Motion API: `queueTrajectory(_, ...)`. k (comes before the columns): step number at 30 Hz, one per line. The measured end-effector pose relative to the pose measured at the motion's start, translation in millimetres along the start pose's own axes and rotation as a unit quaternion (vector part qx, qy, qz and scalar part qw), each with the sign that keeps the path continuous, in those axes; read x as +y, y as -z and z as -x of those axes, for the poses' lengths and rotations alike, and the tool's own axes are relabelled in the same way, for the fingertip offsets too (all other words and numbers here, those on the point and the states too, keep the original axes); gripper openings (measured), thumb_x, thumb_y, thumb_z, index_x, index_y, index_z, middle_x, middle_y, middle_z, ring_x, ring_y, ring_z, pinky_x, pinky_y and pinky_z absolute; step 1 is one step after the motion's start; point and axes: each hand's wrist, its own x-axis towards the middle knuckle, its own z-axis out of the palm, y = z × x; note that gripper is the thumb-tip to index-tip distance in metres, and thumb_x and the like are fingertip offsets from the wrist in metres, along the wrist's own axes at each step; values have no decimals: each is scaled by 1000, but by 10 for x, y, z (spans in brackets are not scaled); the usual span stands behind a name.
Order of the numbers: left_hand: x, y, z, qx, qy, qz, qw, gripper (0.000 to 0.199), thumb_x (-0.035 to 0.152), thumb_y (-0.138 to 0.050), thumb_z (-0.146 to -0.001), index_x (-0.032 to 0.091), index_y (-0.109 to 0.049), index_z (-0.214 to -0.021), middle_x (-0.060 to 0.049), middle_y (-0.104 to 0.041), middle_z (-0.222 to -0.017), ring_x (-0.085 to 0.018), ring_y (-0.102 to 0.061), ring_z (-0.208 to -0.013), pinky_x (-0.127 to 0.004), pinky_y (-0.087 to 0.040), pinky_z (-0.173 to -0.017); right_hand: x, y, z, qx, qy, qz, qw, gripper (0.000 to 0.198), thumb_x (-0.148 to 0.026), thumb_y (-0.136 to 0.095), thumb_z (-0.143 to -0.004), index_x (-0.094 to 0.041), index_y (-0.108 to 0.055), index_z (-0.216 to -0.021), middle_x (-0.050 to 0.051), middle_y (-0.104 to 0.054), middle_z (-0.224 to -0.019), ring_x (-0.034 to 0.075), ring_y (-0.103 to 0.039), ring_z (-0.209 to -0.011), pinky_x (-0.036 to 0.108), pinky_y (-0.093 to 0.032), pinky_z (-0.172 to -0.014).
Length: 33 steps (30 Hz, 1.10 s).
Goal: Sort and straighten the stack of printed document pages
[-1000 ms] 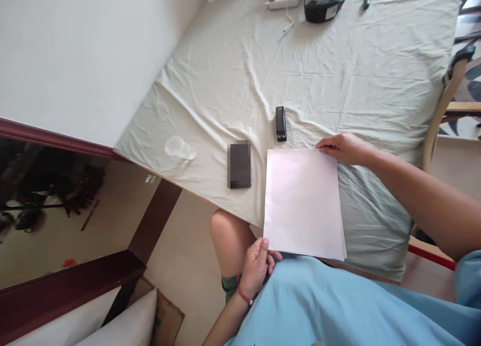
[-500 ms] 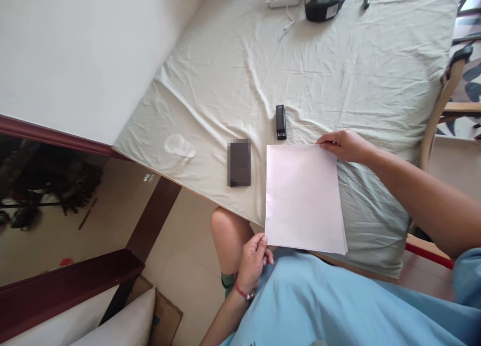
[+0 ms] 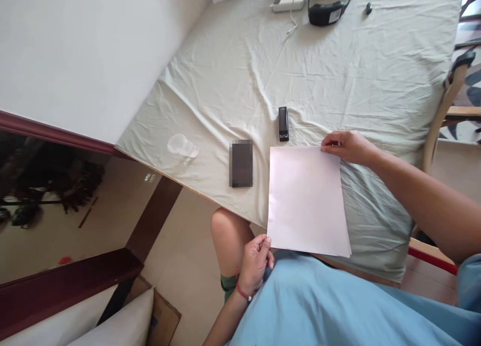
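Observation:
A small stack of white paper sheets lies at the table's near edge, its lower right corners slightly fanned. My left hand pinches the lower left corner between thumb and fingers. At the upper right corner, my right hand grips the sheets with thumb and fingertips. Just beyond the top edge of the paper lies a black stapler, apart from both hands. To the left of the sheets is a dark flat rectangular object, partly blurred out.
A clear plastic cup lies on its side near the left edge of the cloth-covered table. At the back are a white box with a cable, a black headset and a small black object. A chair stands at right.
The whole view has shifted slightly, so everything appears a little further right and down. Both hands keep their hold on the paper's corners.

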Motion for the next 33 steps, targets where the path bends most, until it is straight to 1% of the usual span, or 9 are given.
queueTrajectory(5,82,-5,-1,15,2,-4,1000,67,83,-74,-74,20,-52,-73,8,-40,-43,-6,-34,-36,-21,-17,-43,-40,12,7,1,-18,0,1000,35,-58,-70,-76,-24,-72,-86,3,-69,-83,18,-59,-77,32,-45,-72)
queueTrajectory(14,138,34,-118,33,-15,-8,999,65,80,-74,-75,18,-57,-76,8,-40,-41,-6,-31,-34,-20,-16,-41,-82,74,51,15,-12,63,998,28,-50,-59,-88,-26,-74,-92,2,-73,-84,21,-64,-76,34,-48,-74)
queueTrajectory(20,168,14,-183,31,-11,-5,999,63,78,-76,-74,18,-60,-78,8,-40,-40,-6,-30,-34,-20,-17,-40,-164,88,71,72,120,94,986,33,-46,-53,-93,-24,-77,-91,10,-76,-108,32,-62,-104,46,-50,-95)
queueTrajectory(24,157,0,-196,37,-12,0,999,65,79,-76,-73,16,-62,-80,8,-40,-41,-6,-29,-34,-21,-17,-40,-218,108,118,82,146,49,985,33,-52,-58,-95,-26,-77,-88,9,-76,-114,32,-62,-113,48,-48,-104)
queueTrajectory(27,140,4,-198,38,-12,0,999,65,78,-76,-74,15,-65,-83,8,-40,-40,-6,-30,-34,-21,-17,-41,-265,225,184,-15,136,-49,989,42,-64,-62,-93,-25,-75,-88,8,-73,-129,29,-67,-117,45,-50,-106)
queueTrajectory(29,139,13,-194,34,-8,1,999,64,76,-76,-75,14,-67,-85,8,-40,-40,-6,-29,-34,-22,-18,-41,-312,367,231,-138,128,-103,977,54,-75,-62,-89,-23,-75,-86,10,-68,-143,31,-67,-124,42,-53,-102)
queueTrajectory(30,144,18,-190,30,-6,1,1000,62,75,-75,-76,14,-68,-86,8,-41,-40,-7,-29,-35,-22,-19,-42,-338,447,251,-218,137,-116,959,61,-82,-60,-86,-23,-75,-81,12,-69,-140,32,-66,-126,42,-54,-101)
queueTrajectory(31,155,23,-185,26,-4,1,1000,60,73,-75,-78,14,-69,-86,7,-41,-40,-7,-29,-36,-22,-19,-43,-359,523,267,-317,156,-126,927,67,-88,-60,-81,-22,-75,-76,14,-73,-133,33,-68,-123,42,-55,-99)
queueTrajectory(33,188,32,-171,19,-6,4,1000,55,68,-76,-81,14,-69,-84,7,-42,-42,-7,-30,-37,-22,-22,-44,-376,637,281,-512,189,-138,827,67,-90,-68,-72,-25,-82,-79,16,-78,-116,33,-73,-112,41,-58,-93)
